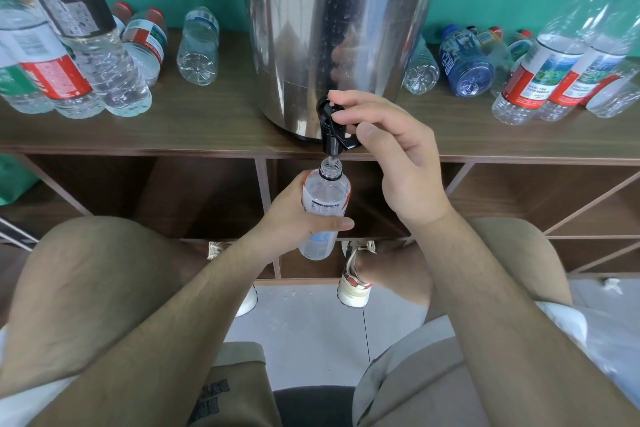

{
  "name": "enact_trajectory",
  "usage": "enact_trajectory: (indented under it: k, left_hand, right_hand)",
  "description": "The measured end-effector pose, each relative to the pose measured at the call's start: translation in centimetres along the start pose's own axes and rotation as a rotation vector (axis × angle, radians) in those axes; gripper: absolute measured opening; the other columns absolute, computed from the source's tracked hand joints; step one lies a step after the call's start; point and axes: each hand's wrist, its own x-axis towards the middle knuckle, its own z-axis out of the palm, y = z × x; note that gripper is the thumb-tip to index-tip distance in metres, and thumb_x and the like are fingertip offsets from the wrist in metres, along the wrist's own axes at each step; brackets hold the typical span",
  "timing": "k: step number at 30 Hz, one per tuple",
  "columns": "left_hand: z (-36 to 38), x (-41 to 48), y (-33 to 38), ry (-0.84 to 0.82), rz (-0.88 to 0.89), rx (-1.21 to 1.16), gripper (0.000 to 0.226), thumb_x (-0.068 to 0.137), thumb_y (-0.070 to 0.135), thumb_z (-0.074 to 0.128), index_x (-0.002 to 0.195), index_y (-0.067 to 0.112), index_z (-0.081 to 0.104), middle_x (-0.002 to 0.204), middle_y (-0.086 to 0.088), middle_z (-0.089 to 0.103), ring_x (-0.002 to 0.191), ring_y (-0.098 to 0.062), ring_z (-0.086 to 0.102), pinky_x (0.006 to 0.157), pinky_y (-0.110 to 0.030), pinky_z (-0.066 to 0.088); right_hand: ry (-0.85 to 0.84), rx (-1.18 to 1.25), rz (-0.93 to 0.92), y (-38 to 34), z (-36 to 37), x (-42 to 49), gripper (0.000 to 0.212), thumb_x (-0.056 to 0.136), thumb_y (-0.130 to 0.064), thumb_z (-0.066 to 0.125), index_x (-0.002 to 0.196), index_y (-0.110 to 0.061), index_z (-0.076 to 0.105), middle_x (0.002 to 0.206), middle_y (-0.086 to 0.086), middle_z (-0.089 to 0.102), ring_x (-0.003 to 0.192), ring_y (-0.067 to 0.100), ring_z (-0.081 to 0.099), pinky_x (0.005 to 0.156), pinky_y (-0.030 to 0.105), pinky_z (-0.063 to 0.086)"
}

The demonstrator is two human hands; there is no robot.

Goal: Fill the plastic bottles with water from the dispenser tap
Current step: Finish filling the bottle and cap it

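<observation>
A steel water dispenser point(332, 28) stands on a wooden shelf top point(207, 128), its black tap point(333, 130) jutting over the front edge. My right hand point(391, 156) pinches the tap's lever between fingers and thumb. My left hand point(294, 215) grips an uncapped clear plastic bottle point(325, 194) upright, its mouth directly under the spout. A thin stream of water runs into the mouth. The bottle's lower part is hidden by my fingers.
Several water-filled bottles point(69, 55) stand at the left of the shelf top, with clear ones lying behind them. More bottles point(554, 73), one blue point(465, 62), lie and stand at the right. Open cubbies are below; my knees and shoes are close to the shelf.
</observation>
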Motion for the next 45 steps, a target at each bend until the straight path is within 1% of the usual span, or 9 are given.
enact_trajectory:
  k: [4, 10, 14, 19, 23, 29, 34, 40, 45]
  left_hand:
    - [-0.08, -0.11, 0.08, -0.004, 0.007, 0.015, 0.073, 0.066, 0.049, 0.096, 0.119, 0.054, 0.046, 0.111, 0.041, 0.059, 0.104, 0.019, 0.057, 0.073, -0.011, 0.046]
    - [-0.04, -0.18, 0.17, 0.007, 0.001, 0.032, 0.072, 0.066, 0.051, 0.095, 0.118, 0.057, 0.045, 0.109, 0.045, 0.057, 0.1, 0.025, 0.055, 0.065, -0.005, 0.044]
    - [-0.08, -0.28, 0.17, -0.007, 0.0, 0.024, 0.071, 0.066, 0.05, 0.095, 0.117, 0.056, 0.046, 0.109, 0.045, 0.057, 0.102, 0.024, 0.054, 0.06, -0.001, 0.045]
    - [-0.03, -0.17, -0.02, 0.0, -0.015, 0.031, 0.073, 0.066, 0.05, 0.095, 0.119, 0.056, 0.045, 0.107, 0.042, 0.059, 0.104, 0.01, 0.061, 0.076, -0.01, 0.045]
    - [-0.02, -0.06, -0.05, 0.009, -0.011, 0.028, 0.073, 0.065, 0.051, 0.095, 0.118, 0.057, 0.044, 0.108, 0.037, 0.061, 0.105, 0.006, 0.062, 0.076, -0.011, 0.044]
    - [0.0, -0.18, 0.13, -0.002, 0.009, 0.02, 0.07, 0.066, 0.053, 0.094, 0.116, 0.056, 0.045, 0.107, 0.048, 0.056, 0.099, 0.026, 0.053, 0.073, -0.009, 0.042]
    - [0.02, -0.2, 0.03, 0.017, 0.002, 0.013, 0.073, 0.064, 0.055, 0.095, 0.117, 0.058, 0.045, 0.108, 0.046, 0.057, 0.099, 0.02, 0.058, 0.073, -0.011, 0.043]
    - [0.13, -0.15, 0.01, 0.014, 0.013, 0.02, 0.071, 0.065, 0.054, 0.095, 0.115, 0.057, 0.045, 0.107, 0.049, 0.056, 0.098, 0.027, 0.053, 0.072, -0.01, 0.041]
    - [0.09, -0.23, 0.01, 0.008, 0.024, 0.022, 0.072, 0.064, 0.055, 0.095, 0.116, 0.058, 0.045, 0.108, 0.047, 0.056, 0.099, 0.027, 0.053, 0.058, 0.0, 0.043]
  right_hand:
    - [0.004, 0.009, 0.009, -0.14, 0.0, -0.01, 0.03, 0.1, 0.01, 0.046, 0.118, 0.003, 0.069, 0.135, 0.021, 0.065, 0.13, 0.025, 0.061, 0.107, 0.035, 0.048]
    - [0.008, 0.012, 0.007, -0.19, 0.01, 0.01, 0.029, 0.1, 0.008, 0.047, 0.118, 0.002, 0.069, 0.134, 0.021, 0.065, 0.13, 0.026, 0.061, 0.108, 0.037, 0.048]
    - [0.006, 0.015, -0.001, -0.1, -0.01, 0.01, 0.029, 0.1, 0.009, 0.047, 0.118, 0.001, 0.069, 0.134, 0.019, 0.065, 0.131, 0.025, 0.061, 0.108, 0.038, 0.048]
    - [0.008, 0.022, 0.003, -0.06, 0.04, -0.01, 0.03, 0.1, 0.009, 0.047, 0.118, 0.001, 0.068, 0.134, 0.02, 0.065, 0.13, 0.026, 0.061, 0.108, 0.037, 0.048]
    - [0.007, 0.02, 0.002, -0.15, 0.06, 0.01, 0.03, 0.099, 0.009, 0.047, 0.118, 0.001, 0.068, 0.134, 0.021, 0.065, 0.13, 0.026, 0.061, 0.107, 0.036, 0.048]
    - [0.005, 0.014, 0.006, -0.19, 0.05, 0.04, 0.03, 0.099, 0.009, 0.047, 0.119, 0.001, 0.068, 0.134, 0.021, 0.065, 0.129, 0.026, 0.061, 0.106, 0.035, 0.048]
    - [0.007, 0.002, 0.005, -0.15, 0.1, 0.07, 0.028, 0.099, 0.008, 0.047, 0.118, 0.002, 0.068, 0.134, 0.023, 0.065, 0.129, 0.029, 0.061, 0.106, 0.036, 0.048]
    - [0.01, 0.002, 0.008, -0.14, 0.05, 0.06, 0.028, 0.099, 0.008, 0.048, 0.117, 0.003, 0.069, 0.134, 0.023, 0.065, 0.129, 0.027, 0.062, 0.107, 0.036, 0.048]
    - [0.011, 0.01, 0.008, -0.16, 0.09, 0.06, 0.028, 0.099, 0.008, 0.048, 0.117, 0.002, 0.069, 0.134, 0.023, 0.065, 0.128, 0.027, 0.062, 0.106, 0.035, 0.048]
